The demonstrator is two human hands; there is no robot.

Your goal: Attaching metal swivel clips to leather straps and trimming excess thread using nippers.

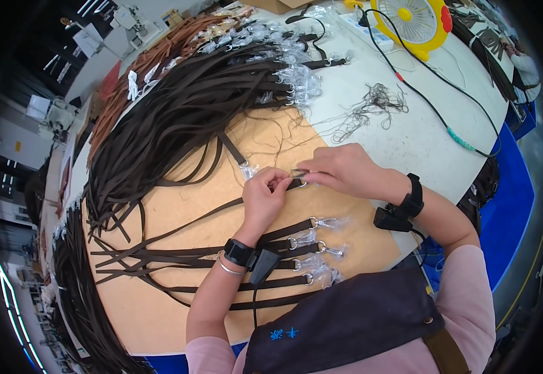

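My left hand (265, 194) is closed, pinching a dark brown strap (221, 210) near its end. The strap's tail runs down to the left across the tan board. Close against it, my right hand (346, 171) is closed too, its fingertips at a small metal piece (297, 173) whose kind I cannot make out. A metal ring shows at the strap's end, just under the right fingers. Below my hands lie several finished-looking straps (271, 252) side by side, their metal snap hooks (332, 250) wrapped in clear plastic and pointing right.
A large heap of dark straps (178, 106) covers the upper left, with plastic-wrapped hooks (299, 84) at its right end. Loose threads (377, 106) lie on the white table. A yellow fan (412, 22) and black cable (433, 75) stand beyond. At right is a blue bin (502, 206).
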